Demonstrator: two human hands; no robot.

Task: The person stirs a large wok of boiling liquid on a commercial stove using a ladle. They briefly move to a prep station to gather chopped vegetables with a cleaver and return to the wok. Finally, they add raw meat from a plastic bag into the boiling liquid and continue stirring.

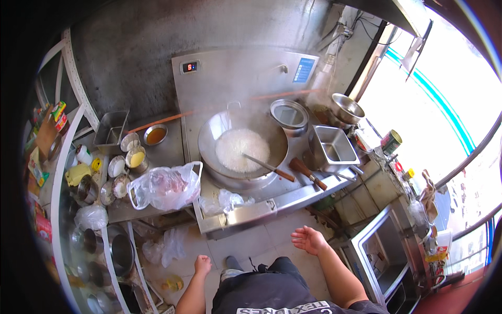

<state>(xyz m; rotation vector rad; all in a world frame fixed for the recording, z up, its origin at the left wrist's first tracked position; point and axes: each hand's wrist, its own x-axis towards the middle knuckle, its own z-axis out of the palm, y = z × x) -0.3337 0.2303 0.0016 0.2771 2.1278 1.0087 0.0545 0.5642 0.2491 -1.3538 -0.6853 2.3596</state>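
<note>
My left hand [203, 264] hangs low at the left, fingers curled and nothing seen in them. My right hand [308, 240] is held out below the stove's front edge, palm showing and fingers extended, touching nothing. Before me a large wok [242, 179] sits on the stove, holding a bubbling, pale frothy liquid [239, 151] that gives off steam. A wooden-handled ladle [266, 165] rests in it, its handle over the rim towards me. Right of the wok lies a brown wok brush [308, 172]. A plastic bag of reddish meat [168, 186] stands at its left.
Seasoning containers [137, 159] and a bowl of brown liquid [155, 134] are at the left. A lidded pot [289, 114] and a steel pan [335, 146] stand at the right. An open-topped steel cabinet [382, 251] is near my right arm; shelves [59, 219] flank my left.
</note>
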